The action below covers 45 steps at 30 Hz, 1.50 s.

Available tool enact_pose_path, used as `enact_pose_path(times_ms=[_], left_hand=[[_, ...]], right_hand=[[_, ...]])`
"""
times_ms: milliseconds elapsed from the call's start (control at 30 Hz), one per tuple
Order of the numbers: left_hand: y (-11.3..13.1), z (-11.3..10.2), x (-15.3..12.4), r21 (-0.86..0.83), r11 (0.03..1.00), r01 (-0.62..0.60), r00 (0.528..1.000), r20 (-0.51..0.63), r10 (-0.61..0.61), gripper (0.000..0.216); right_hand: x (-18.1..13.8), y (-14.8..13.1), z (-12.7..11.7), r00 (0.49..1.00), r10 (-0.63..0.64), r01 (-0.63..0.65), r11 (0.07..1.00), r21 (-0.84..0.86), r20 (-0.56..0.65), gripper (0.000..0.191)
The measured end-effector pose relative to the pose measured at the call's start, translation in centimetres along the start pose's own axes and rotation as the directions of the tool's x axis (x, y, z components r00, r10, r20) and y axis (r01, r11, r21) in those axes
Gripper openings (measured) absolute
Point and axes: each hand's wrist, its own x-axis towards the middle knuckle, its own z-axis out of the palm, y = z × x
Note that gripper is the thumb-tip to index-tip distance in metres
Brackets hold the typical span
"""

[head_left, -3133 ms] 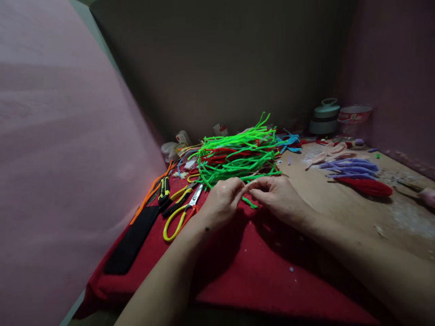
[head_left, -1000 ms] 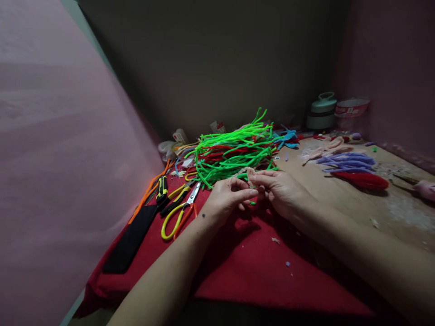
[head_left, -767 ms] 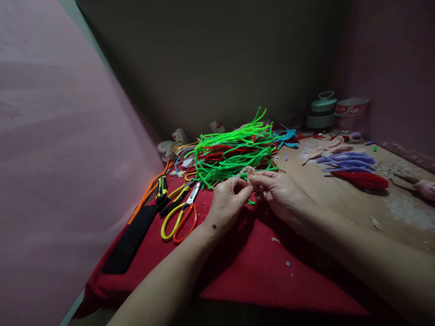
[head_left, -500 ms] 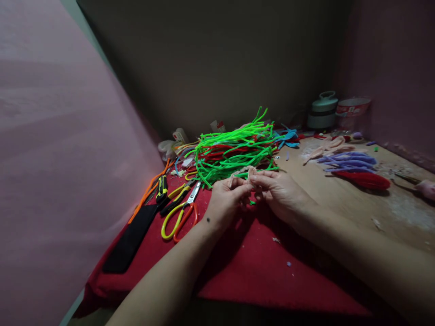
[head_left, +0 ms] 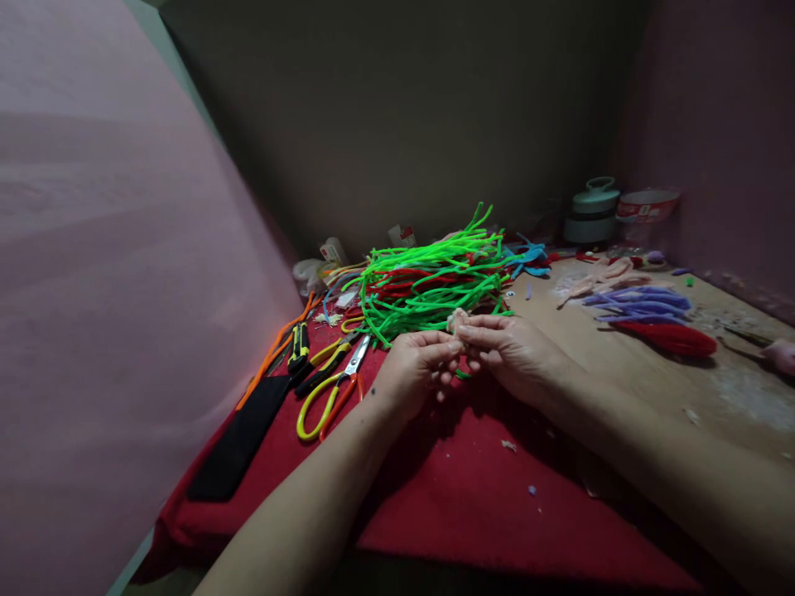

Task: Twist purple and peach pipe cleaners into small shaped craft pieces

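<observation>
Between the fingertips of both hands is a pale pink fuzzy pipe cleaner (head_left: 458,321), bent into a small bunched shape. My left hand (head_left: 422,362) pinches its lower part from the left, and my right hand (head_left: 506,348) grips it from the right with thumb and forefinger. Much of the piece is hidden by my fingers. Just behind the hands lies a big heap of green pipe cleaners (head_left: 428,310) with some red ones (head_left: 403,284) among them. Scissors (head_left: 339,385) with yellow and orange handles lie left of my left hand.
Pliers (head_left: 323,367), a yellow-black cutter (head_left: 299,346), a black flat case (head_left: 239,443) and orange pipe cleaners (head_left: 273,352) lie at left. At right are purple pipe cleaners (head_left: 646,302), a red bundle (head_left: 667,338), a lidded pot (head_left: 593,211) and another person's hand (head_left: 781,356).
The loose pink length that stretched above my left hand is now drawn in and bunched at the fingertips. The view has shifted slightly; the surrounding things stay put.
</observation>
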Motion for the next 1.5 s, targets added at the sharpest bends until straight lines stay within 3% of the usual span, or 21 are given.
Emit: enact_pose_path(times_ms=[133,300,400,433,500,567,633,667,767,933,1067,1167,1333,1500], left_hand=[[-0.1,0.1,0.0,0.014,1.0,-0.006,1.0,-0.025,0.006,0.015],[-0.2,-0.4,0.3,-0.087,0.992,0.094,0.988,0.134,-0.082,0.015],[0.3,-0.8,0.0,0.015,0.988,0.153,0.974,0.166,-0.153,0.021],[0.7,-0.9,-0.1,0.09,0.99,0.106,0.987,0.114,-0.116,0.024],[1.5,-1.0,-0.5,0.268,0.958,-0.102,0.99,-0.067,0.124,0.027],[2.3,-1.0,-0.8,0.444,0.835,-0.326,0.878,-0.186,0.442,0.019],[2.8,-1.0,-1.0,0.575,0.682,-0.453,0.768,-0.138,0.626,0.013],[2.9,-1.0,-1.1,0.612,0.624,-0.485,0.753,-0.07,0.654,0.013],[3.0,-0.9,-1.3,0.655,0.58,-0.484,0.802,0.068,0.593,0.009],[2.9,-0.8,-1.3,0.601,0.73,-0.325,0.907,-0.023,0.422,0.01],[2.3,-0.8,-1.1,0.435,0.88,-0.192,0.95,-0.143,0.278,0.017],[1.7,-0.7,-0.9,0.254,0.953,-0.168,0.969,-0.135,0.207,0.02],[1.0,-0.4,-0.6,0.172,0.968,-0.184,0.966,-0.153,0.21,0.021],[0.3,0.1,-0.3,0.026,0.982,-0.185,0.968,-0.168,0.186,0.023]], right_hand=[[0.0,0.0,0.0,1.0,-0.019,0.021,0.999,-0.043,0.025,0.02],[0.0,-0.1,-0.1,0.999,-0.009,0.012,0.997,-0.081,0.037,0.022],[-0.1,-0.5,-0.1,0.998,-0.02,0.027,0.994,-0.11,0.063,0.021],[-0.1,-0.6,-0.1,0.997,-0.033,0.041,0.992,-0.123,0.069,0.021],[-0.3,-0.9,0.1,0.996,-0.046,0.058,0.987,-0.149,0.083,0.022],[-0.6,-1.2,0.3,0.995,-0.018,0.035,0.985,-0.169,0.102,0.022],[-0.8,-1.2,0.6,0.991,0.033,-0.006,0.98,-0.199,0.133,0.021],[-0.9,-1.2,0.6,0.988,0.048,-0.015,0.975,-0.221,0.148,0.02],[-1.1,-1.1,0.7,0.986,0.037,0.017,0.948,-0.317,0.165,0.017],[-1.3,-1.2,1.0,0.995,0.002,0.051,0.866,-0.498,0.104,0.017],[-1.4,-1.3,1.5,0.976,-0.191,0.206,0.647,-0.734,0.105,0.023],[-1.5,-1.2,1.7,0.95,-0.29,0.259,0.527,-0.81,0.114,0.026],[-1.6,-1.1,1.6,0.957,-0.288,0.197,0.537,-0.82,0.041,0.027],[-1.6,-1.2,1.7,0.967,-0.252,0.147,0.65,-0.746,-0.029,0.026]])
